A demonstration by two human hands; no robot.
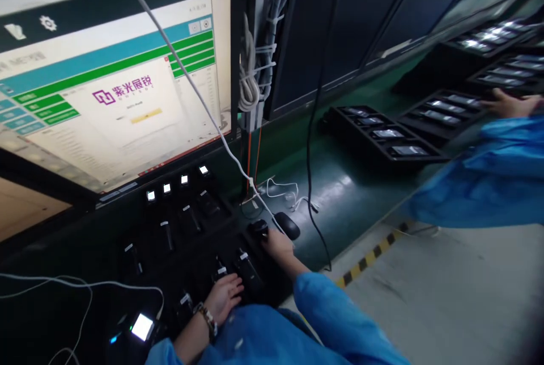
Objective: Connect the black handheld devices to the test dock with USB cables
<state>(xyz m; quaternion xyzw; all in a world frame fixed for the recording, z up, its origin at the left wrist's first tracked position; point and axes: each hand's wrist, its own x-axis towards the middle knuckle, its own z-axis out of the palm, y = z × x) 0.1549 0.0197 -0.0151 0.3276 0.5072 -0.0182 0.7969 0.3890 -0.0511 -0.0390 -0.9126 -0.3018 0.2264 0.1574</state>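
L hand on dark fixture, R hand fingertips hidden, grip unclear

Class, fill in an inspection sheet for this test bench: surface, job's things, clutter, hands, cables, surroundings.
Surface: dark green bench, yellow-black striped edge.
Job's things: black fixture holding small devices in slots, some screens lit; a black object at its right end.
Clutter: black mouse.
Hands: left hand rests on the fixture; right hand touches the black object; grip unclear.
Cables: white cable crossing the monitor; black cable hanging.
Surroundings: trays of devices; a co-worker's hand.
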